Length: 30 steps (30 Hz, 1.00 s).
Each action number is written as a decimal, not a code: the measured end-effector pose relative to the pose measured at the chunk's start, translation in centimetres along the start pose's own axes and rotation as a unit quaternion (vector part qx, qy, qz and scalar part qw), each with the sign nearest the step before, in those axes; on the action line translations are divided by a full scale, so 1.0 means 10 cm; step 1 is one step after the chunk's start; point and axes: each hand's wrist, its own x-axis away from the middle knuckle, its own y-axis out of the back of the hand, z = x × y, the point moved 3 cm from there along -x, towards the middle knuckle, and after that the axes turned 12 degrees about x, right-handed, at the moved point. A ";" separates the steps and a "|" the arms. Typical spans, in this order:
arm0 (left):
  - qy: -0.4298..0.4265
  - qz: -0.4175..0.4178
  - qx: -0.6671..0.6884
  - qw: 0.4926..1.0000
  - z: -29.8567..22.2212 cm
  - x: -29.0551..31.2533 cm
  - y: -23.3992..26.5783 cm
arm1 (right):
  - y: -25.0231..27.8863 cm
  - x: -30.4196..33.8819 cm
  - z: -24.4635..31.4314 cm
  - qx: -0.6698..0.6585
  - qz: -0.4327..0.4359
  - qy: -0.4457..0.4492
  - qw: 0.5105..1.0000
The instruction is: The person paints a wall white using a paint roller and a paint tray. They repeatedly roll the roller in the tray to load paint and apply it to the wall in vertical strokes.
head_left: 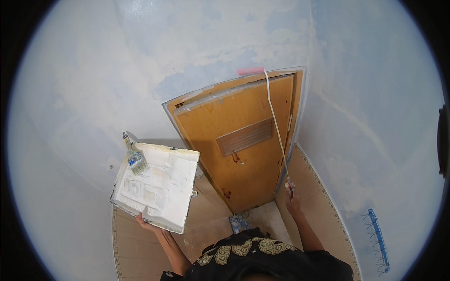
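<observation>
My left hand [147, 223] grips the near edge of a white paint tray [164, 185], its fingers partly hidden under it. White paint coats the inside of the tray. A paintbrush [134, 157] with a paint-stained head leans over the tray's far left corner, its handle sticking out past the rim. My right hand [292, 194] is closed around the handle of a long-framed paint roller [276, 126]. The thin pale rod runs up to a pink roller head [251, 71], which is at the wall just above the door frame's top edge.
A wooden door [243, 164] with a louvred vent stands ahead in its frame. Patchy blue and white walls [211, 37] surround me, with beige tiles [309, 187] lower down. A blue hook rack [378, 240] hangs on the right wall. A paint-spattered blue item [240, 223] lies on the floor.
</observation>
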 end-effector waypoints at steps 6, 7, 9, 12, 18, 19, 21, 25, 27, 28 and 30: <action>-0.001 0.001 -0.003 1.000 -0.07 -0.18 -0.01 | -0.40 -0.42 0.17 0.053 -0.030 0.058 0.996; 0.008 0.001 -0.003 1.000 -0.07 -0.18 -0.02 | -0.46 -0.39 0.10 0.059 -0.051 0.079 0.994; 0.011 0.001 0.000 1.000 -0.10 -0.16 -0.02 | -0.50 -0.31 0.03 0.023 -0.019 0.069 0.997; 0.015 0.008 0.005 1.000 -0.04 -0.17 -0.07 | -0.43 -0.16 -0.01 0.015 0.012 0.056 0.998; 0.003 0.020 0.000 1.000 0.11 -0.17 -0.03 | -0.40 -0.59 0.61 -0.006 0.001 0.066 0.998; 0.009 0.018 0.007 1.000 0.16 -0.25 0.05 | -0.47 -0.78 0.68 -0.013 -0.005 0.065 0.998; 0.014 0.020 0.008 1.000 0.25 -0.32 0.09 | -0.61 -1.06 0.69 -0.016 -0.014 0.059 0.998; 0.016 0.026 -0.004 1.000 0.31 -0.33 0.01 | -0.99 -1.12 0.40 -0.005 -0.053 0.082 0.995; 0.025 0.022 -0.017 0.999 0.25 -0.37 -0.04 | -1.16 -0.91 0.22 0.010 -0.089 0.107 0.990; 0.031 0.020 -0.030 0.999 0.20 -0.41 -0.08 | -1.22 -0.79 0.15 0.020 -0.108 0.117 0.987; 0.045 0.018 -0.037 0.998 0.14 -0.53 -0.17 | -1.22 -0.56 0.22 0.038 -0.105 0.093 0.989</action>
